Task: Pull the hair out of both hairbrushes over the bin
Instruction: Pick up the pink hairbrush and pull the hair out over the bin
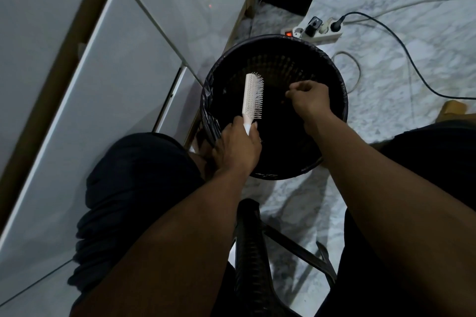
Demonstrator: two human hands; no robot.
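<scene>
A white hairbrush (pixel 253 95) is held over the round black bin (pixel 337 80), bristles facing right. My left hand (pixel 237 148) grips its handle at the bin's near-left rim. My right hand (pixel 307 98) hovers over the bin's middle, to the right of the bristles and apart from them, with fingertips pinched together. Whether hair is between those fingers is too dark to tell. The bin has a black liner and a dark inside. A dark ribbed object (pixel 251 260), perhaps a second brush, lies between my legs at the bottom.
White cabinet fronts (pixel 108 80) run along the left. A power strip (pixel 319 31) with plugs and cables lies on the marble floor behind the bin. A black cable (pixel 401 49) curves to the right. My knees flank the bin.
</scene>
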